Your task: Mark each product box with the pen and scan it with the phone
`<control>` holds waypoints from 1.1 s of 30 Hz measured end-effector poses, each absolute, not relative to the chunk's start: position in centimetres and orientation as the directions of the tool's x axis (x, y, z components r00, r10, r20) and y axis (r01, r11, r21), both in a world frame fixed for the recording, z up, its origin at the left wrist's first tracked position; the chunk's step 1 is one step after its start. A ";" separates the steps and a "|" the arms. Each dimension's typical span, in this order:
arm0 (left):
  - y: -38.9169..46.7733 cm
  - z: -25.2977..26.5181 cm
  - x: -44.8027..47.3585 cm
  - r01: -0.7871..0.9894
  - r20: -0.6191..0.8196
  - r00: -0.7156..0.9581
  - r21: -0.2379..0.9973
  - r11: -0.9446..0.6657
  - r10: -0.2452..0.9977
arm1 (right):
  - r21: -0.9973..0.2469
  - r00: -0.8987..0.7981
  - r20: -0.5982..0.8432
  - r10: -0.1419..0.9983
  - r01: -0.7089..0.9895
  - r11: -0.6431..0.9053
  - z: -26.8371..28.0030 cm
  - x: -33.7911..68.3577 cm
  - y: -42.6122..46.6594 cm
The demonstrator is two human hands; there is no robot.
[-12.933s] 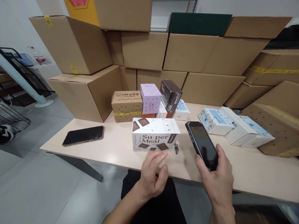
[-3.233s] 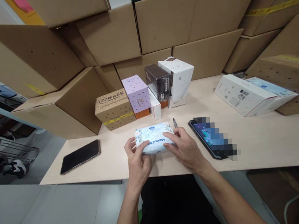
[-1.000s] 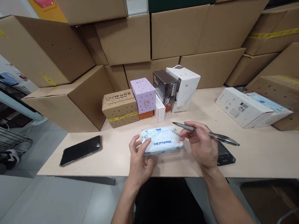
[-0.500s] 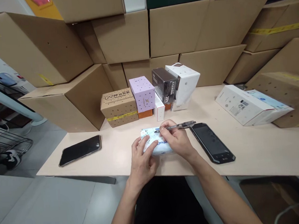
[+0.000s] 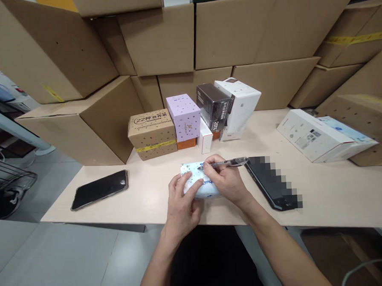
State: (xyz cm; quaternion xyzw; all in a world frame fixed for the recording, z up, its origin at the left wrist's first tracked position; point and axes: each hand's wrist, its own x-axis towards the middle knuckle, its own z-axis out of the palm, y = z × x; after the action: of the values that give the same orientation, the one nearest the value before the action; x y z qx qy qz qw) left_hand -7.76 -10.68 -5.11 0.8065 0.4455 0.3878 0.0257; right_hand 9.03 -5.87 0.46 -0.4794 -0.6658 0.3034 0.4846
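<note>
A pale blue-and-white tissue pack (image 5: 208, 191) with blue lettering lies flat near the table's front edge. My left hand (image 5: 183, 199) grips its left side, fingers spread over the top and the thumb side low at the near edge. Pinched in my right hand (image 5: 228, 179) is a pen (image 5: 238, 161), its barrel slanting back to the right. The pen's tip points down at the top face of the pack; whether it touches cannot be made out. The right hand rests over the pack's right part and hides some of the lettering.
A phone (image 5: 100, 189) lies to the left; a dark handheld device (image 5: 266, 184), partly pixelated, lies to the right. Small boxes, including a lilac box (image 5: 185, 117) and a brown box (image 5: 152, 134), stand behind. White boxes (image 5: 315, 136) sit right. Large cartons (image 5: 236, 34) wall the back.
The view has shifted slightly. Both hands keep their hold on the pack and pen, with the pen tip moved very little on the pack.
</note>
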 end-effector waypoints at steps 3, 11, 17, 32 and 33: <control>-10.7 -5.1 -7.8 0.696 0.603 0.303 0.389 -0.603 0.738 | -0.861 -0.076 0.359 0.930 0.357 0.362 0.5 9.0 -5.9; -10.7 -5.2 -7.8 0.704 0.604 0.300 0.383 -0.598 0.739 | -0.840 -0.130 0.350 0.928 0.396 0.372 0.3 9.1 -5.7; -10.6 -5.2 -7.8 0.700 0.602 0.305 0.384 -0.603 0.737 | -0.840 -0.095 0.369 0.924 0.391 0.376 0.2 9.0 -5.8; -10.8 -5.1 -7.8 0.706 0.607 0.298 0.379 -0.598 0.737 | -0.884 0.004 0.392 0.920 0.279 0.375 -0.3 9.1 -6.0; -10.8 -5.1 -7.8 0.708 0.607 0.296 0.379 -0.596 0.738 | -0.900 0.030 0.386 0.922 0.229 0.370 -0.4 9.1 -6.1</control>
State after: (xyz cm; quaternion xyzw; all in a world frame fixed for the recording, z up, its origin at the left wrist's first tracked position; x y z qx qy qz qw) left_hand -7.80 -10.79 -5.07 0.8049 0.4489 0.3876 0.0195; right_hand 9.13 -6.08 -0.37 -0.4638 -0.6205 0.3161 0.5477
